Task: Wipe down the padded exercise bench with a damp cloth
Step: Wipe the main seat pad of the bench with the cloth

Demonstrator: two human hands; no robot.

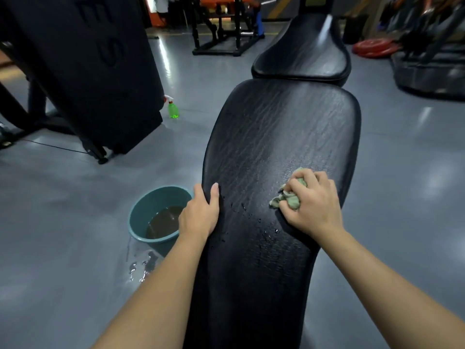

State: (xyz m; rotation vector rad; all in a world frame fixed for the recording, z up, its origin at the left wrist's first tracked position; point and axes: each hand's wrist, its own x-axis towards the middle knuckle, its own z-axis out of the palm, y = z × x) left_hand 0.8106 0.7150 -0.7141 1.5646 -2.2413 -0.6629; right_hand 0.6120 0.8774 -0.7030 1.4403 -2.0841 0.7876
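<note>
My right hand (310,201) grips cloth (289,197), left (201,212) clasps pad (276,127) edge; press flat, overlap strokes, chase droplets.

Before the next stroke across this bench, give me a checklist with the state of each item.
1. Cloth grip: the right hand clutches the crumpled pale green cloth against the long black padded bench: ok.
2. Bracing: the left hand holds the bench's left edge: ok.
3. Path ahead: nothing lies on the pad beyond the cloth: ok.
4. Rinse water: the round teal plastic basin holds murky brown water: not ok.
5. Floor: spilled water lies beside the basin: not ok.
6. Cloth dampness: cannot tell.
</note>
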